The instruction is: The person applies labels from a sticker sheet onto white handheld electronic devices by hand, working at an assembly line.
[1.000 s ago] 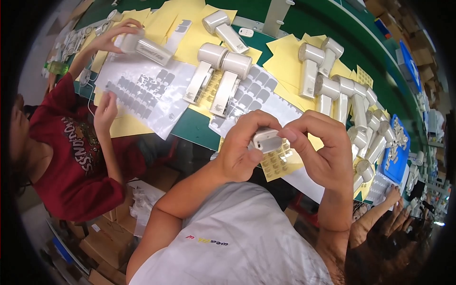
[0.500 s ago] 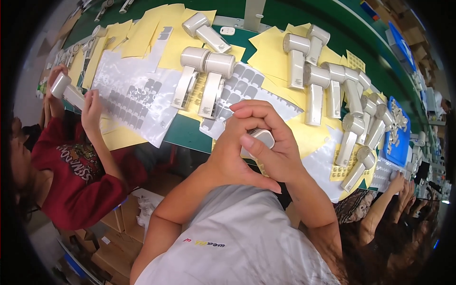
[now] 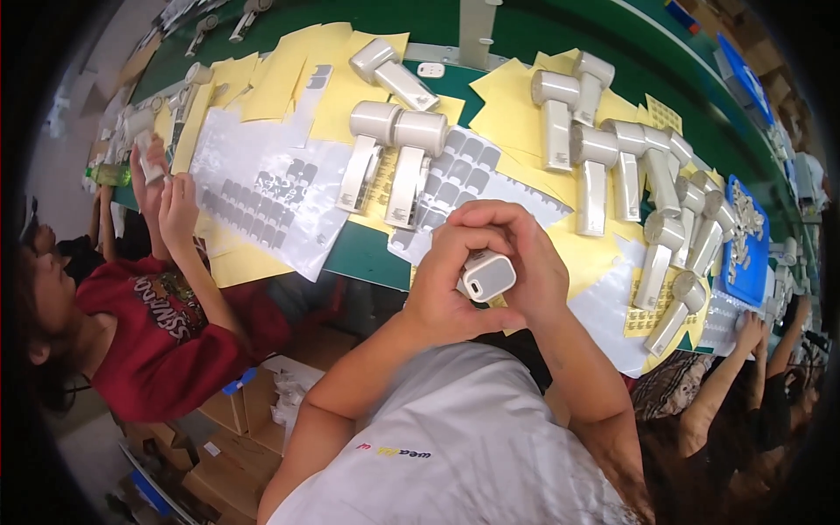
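Observation:
Between my palms is a pale beige handheld device [image 3: 492, 276] shaped like a hair dryer, its end pointing up toward me. That end is oval, with a grey pad and a small dark port. My left hand [image 3: 440, 282] wraps around it from the left. From the right, my right hand [image 3: 538, 267] closes around it, its fingers overlapping the left hand's on the far side. The rest of the device is hidden by my hands. Just beyond them lies a sheet of grey stickers [image 3: 459, 166], and two similar devices [image 3: 418, 131] lie side by side on yellow paper.
Several more such devices [image 3: 595, 144] lie on yellow sheets [image 3: 503, 101] to the right. A blue tray [image 3: 746, 278] of small pieces is farther right. At left a co-worker in a red shirt [image 3: 162, 350] holds a device over another sticker sheet [image 3: 262, 188].
My hands have turned, so the device's end with its port now faces me. My right thumb has moved off that end. The co-worker at left has raised their device.

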`<state>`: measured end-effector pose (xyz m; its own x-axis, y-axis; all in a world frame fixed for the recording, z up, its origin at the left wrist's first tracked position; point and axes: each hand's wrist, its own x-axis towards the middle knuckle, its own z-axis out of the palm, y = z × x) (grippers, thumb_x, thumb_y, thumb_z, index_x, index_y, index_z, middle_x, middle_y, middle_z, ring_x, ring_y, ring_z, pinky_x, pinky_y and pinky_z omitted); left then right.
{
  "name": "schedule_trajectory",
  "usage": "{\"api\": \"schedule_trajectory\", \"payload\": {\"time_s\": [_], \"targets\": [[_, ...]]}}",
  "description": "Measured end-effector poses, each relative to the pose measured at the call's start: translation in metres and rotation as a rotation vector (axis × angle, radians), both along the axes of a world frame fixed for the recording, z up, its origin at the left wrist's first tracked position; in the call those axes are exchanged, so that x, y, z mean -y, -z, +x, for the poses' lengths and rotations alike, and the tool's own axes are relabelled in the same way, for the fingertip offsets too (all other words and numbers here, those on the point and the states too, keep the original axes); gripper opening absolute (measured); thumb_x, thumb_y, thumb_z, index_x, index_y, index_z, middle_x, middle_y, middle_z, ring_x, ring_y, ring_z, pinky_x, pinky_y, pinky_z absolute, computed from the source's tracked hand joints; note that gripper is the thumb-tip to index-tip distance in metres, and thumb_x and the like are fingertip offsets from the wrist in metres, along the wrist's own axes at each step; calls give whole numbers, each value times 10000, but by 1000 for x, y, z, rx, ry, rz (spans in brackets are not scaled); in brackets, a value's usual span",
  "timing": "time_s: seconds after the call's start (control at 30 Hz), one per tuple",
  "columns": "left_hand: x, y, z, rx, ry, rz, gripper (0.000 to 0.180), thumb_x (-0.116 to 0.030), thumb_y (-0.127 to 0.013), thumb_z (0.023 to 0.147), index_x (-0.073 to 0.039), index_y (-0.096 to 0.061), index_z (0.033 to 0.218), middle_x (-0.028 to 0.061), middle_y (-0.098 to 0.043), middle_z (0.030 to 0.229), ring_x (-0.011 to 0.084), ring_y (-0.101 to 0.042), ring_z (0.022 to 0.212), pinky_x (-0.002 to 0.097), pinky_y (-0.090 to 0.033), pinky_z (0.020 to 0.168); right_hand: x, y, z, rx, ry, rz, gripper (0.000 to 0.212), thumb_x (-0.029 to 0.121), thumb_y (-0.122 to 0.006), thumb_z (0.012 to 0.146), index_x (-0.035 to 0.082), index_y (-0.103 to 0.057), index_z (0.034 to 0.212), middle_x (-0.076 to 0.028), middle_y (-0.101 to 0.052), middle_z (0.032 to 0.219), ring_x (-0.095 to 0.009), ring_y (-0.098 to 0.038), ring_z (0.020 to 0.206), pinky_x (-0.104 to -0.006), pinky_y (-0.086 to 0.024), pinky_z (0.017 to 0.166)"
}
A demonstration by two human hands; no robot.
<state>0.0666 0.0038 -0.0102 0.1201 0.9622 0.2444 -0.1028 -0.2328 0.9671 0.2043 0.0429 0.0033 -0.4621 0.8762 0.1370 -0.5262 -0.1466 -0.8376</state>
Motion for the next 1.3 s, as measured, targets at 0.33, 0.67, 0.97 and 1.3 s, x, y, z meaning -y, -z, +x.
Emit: {"api": "schedule_trajectory", "payload": {"time_s": [0.33,0.67,0.97,1.3], "targets": [[-57,-84,-86,-115,-287,172,408,-326,-424,1064,16,-645,1071,92,-661,1029,159,-582,953,303,-446,879,10,20,31,363,235,-104,219,178,-564,1026,4,-600,1154,-85,-648,1123,-153,-608,1040,-320,-475,950],[-145,28,-234,-1385,-653,397,245,-183,-607,971,-93,-649,1195,156,-606,1204,348,-545,1184,494,-341,1066,27,28,30,952,280,451,178,17,-739,850,40,-667,1012,-68,-667,944,-198,-646,834,-301,-519,740],[-39,-2,-79,-781,-285,347,258,-51,-531,962,-47,-698,1159,222,-603,1260,413,-532,1232,502,-389,1069,-25,32,63,1316,652,739,256,73,-747,794,49,-662,1035,-121,-647,965,-333,-619,905,-420,-507,812],[0,34,0,-596,166,375,366,-21,-650,766,-79,-713,1122,118,-586,1313,348,-493,1290,484,-378,1077,-65,11,86,1423,601,636,607,136,-784,769,77,-563,1332,-164,-541,1307,-395,-542,1137,-480,-457,961]]}}
